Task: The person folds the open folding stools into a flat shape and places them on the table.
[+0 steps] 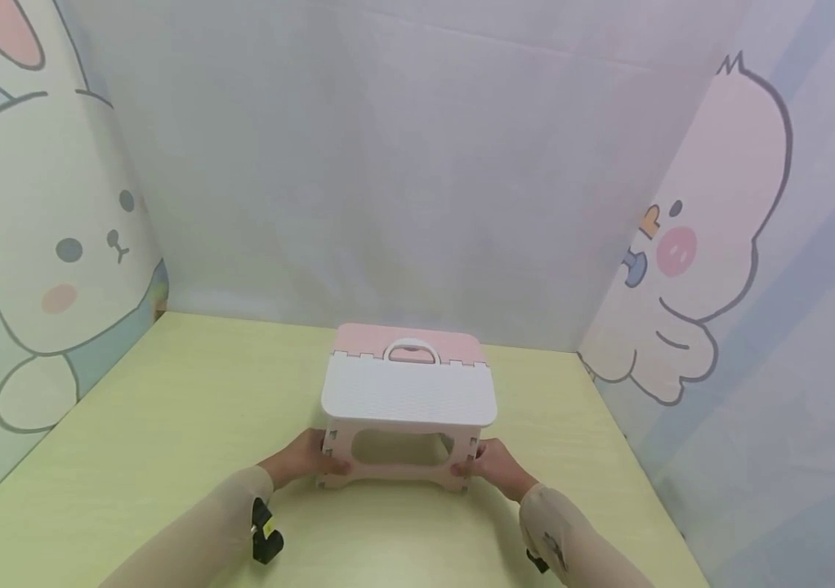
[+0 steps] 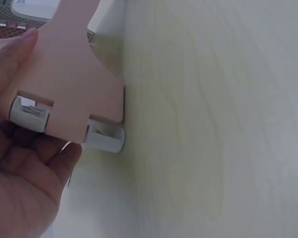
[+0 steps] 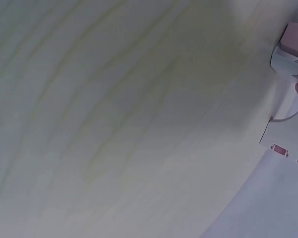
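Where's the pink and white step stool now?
In the head view, the stool is in the lower middle, before the grey curtain, gripped between the left hand and the right hand.

Both arms (image 1: 193,531) reach forward, hands (image 1: 305,456) (image 1: 497,467) apart and gripping, thumbs (image 1: 340,467) pointing inward.

1. A person's left hand (image 1: 307,456) and right hand (image 1: 494,466) grip opposite ends of a pink-and-white stool (image 1: 408,396), thumbs (image 1: 339,467) on its near face.
2. The stool stands upright on a yellow-green table (image 1: 212,392), a white handle (image 1: 412,343) at the seam of its top.
3. I see pale sleeves (image 1: 193,531) on both arms.
4. A pale backdrop (image 1: 388,171) rises behind, flanked by a cartoon rabbit (image 1: 35,220) and a cartoon bird (image 1: 737,188).
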